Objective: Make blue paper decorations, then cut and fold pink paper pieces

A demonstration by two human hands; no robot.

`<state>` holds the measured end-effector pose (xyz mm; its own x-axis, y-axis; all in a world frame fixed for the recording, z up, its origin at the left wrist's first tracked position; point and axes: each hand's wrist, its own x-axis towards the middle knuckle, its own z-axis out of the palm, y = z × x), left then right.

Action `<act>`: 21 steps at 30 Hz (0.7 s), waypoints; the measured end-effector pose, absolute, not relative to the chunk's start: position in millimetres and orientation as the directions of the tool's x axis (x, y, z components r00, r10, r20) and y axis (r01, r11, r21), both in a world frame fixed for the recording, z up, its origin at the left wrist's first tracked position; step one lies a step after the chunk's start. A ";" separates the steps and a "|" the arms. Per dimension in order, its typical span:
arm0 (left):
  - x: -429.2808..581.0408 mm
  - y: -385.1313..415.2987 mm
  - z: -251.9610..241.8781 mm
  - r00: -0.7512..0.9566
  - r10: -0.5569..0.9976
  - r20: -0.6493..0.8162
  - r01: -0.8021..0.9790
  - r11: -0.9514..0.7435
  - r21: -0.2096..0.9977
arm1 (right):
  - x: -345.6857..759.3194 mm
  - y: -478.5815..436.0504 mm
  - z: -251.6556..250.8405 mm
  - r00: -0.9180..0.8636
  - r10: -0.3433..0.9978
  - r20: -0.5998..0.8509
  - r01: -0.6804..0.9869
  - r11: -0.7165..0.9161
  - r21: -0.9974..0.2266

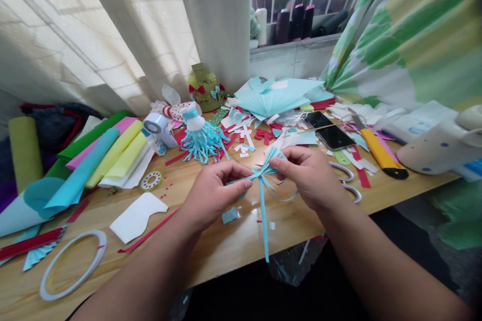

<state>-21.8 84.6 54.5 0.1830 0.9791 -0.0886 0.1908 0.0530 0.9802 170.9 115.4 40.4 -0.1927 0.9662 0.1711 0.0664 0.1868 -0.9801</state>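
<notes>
Both hands work on a small light-blue pleated paper bow (268, 166) above the front edge of the wooden table (211, 241). My left hand (214, 191) is closed, pinching the bow's left side and centre. My right hand (307, 173) is closed too, gripping the fan-shaped right side. A long blue paper strip (263, 220) hangs down from the bow's knot past the table edge. A small blue scrap (229, 215) lies just under my left hand.
Rolled coloured papers (101, 155) lie at left, with a tape ring (71, 263) and white scrap (137, 215) in front. A blue fringed paper figure (201, 138), a tape dispenser (160, 130), a phone (329, 133), a yellow cutter (380, 153) and scissors (346, 178) crowd the back and right.
</notes>
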 end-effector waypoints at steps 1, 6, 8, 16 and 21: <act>-21.5 84.4 54.6 0.172 0.982 -0.079 0.217 0.041 0.975 | 169.9 114.4 40.6 -0.190 0.968 0.165 0.055 0.178 -0.982; -19.4 84.4 53.1 0.177 0.981 -0.073 0.248 0.028 0.968 | 162.0 110.2 39.3 -0.167 0.979 0.121 0.018 0.125 -0.992; -18.5 85.3 51.0 0.156 0.982 -0.110 0.210 0.076 0.975 | 160.4 110.4 36.9 -0.162 0.981 0.106 -0.003 0.107 -0.994; -17.5 87.6 52.2 0.011 0.997 -0.071 0.096 0.070 0.993 | 169.3 90.9 49.6 0.007 0.757 0.654 0.398 0.597 -0.696; -18.1 85.4 51.0 -0.059 0.998 -0.007 0.153 0.016 0.988 | 150.4 71.9 52.6 -0.281 0.828 0.486 0.471 0.560 -0.682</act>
